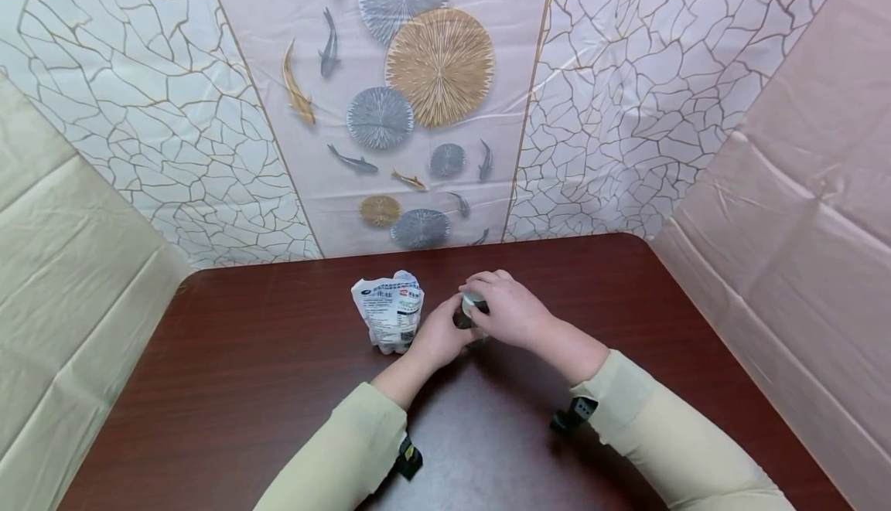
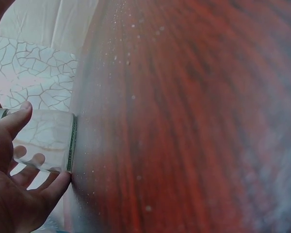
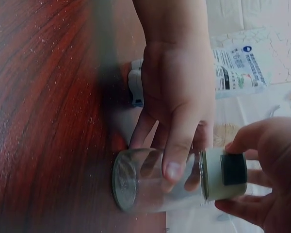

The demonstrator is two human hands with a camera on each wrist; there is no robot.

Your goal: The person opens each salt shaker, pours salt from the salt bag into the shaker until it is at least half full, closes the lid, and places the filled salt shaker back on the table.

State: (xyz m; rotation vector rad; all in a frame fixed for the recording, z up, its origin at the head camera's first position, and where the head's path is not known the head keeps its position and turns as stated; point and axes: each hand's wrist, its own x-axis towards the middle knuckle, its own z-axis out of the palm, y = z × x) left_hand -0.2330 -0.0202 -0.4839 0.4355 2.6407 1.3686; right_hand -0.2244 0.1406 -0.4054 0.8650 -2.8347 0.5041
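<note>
While both hands meet near the middle of the table (image 1: 244, 387), the left hand (image 1: 437, 335) wraps its fingers (image 3: 177, 145) round a clear glass jar (image 3: 155, 182) standing upright on the wood. Thumb on one side, fingers on the other, seen through the glass in the left wrist view (image 2: 41, 141). Jar looks empty, as far as the glass shows.

Right hand (image 1: 511, 310) sits on top of the jar, fingers and thumb curled round the pale lid (image 3: 225, 174). Lid carries a dark label patch. It sits at the jar mouth; whether it is screwed tight cannot be told.

Just left of the left hand stands a crumpled white packet (image 1: 391, 311) with printed text, touching or nearly touching the hand. Fine pale specks scattered over the tabletop in both wrist views.

Both arms in pale green sleeves (image 1: 668, 434). Backdrop: patterned sheet (image 1: 418, 93) with fish and round discs, cracked-line panels either side.
</note>
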